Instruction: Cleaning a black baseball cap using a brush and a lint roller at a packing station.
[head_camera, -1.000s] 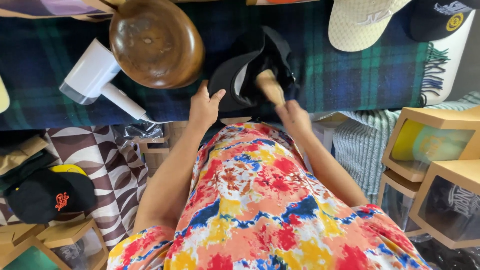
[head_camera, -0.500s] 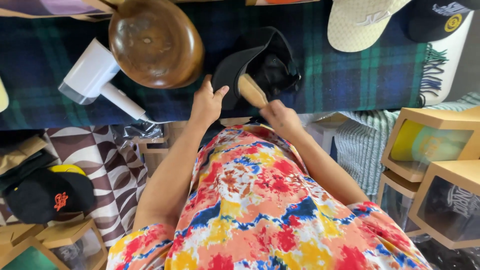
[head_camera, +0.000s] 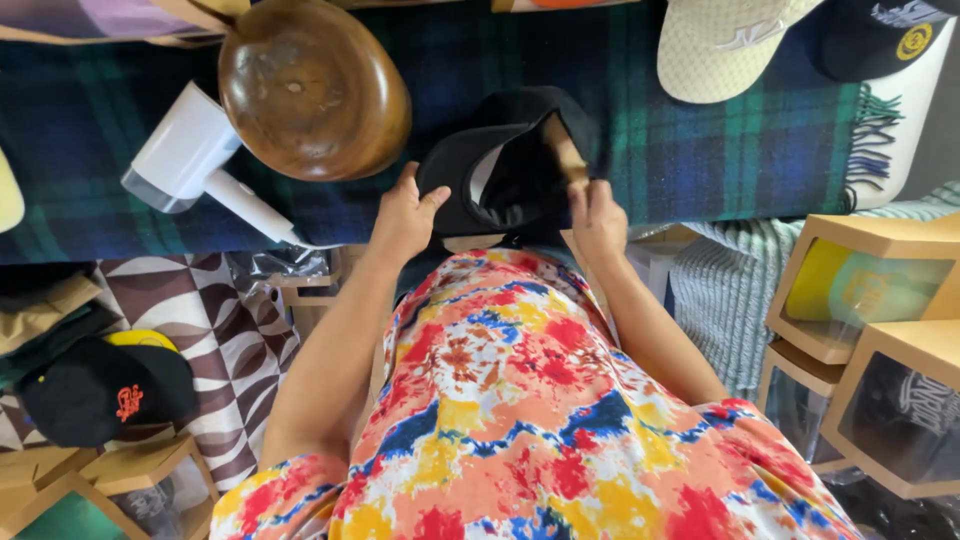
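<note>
2 hands (head_camera: 405, 215) (head_camera: 597, 215) on black cap (head_camera: 500, 165) (brim leftward)

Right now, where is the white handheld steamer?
In the head view the white handheld steamer lies on the plaid blanket, left of the black cap both hands hold, just beside the wooden hat block.

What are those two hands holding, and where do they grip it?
A black cap: left hand on its brim, right hand pressing a wooden tool inside it.
</note>
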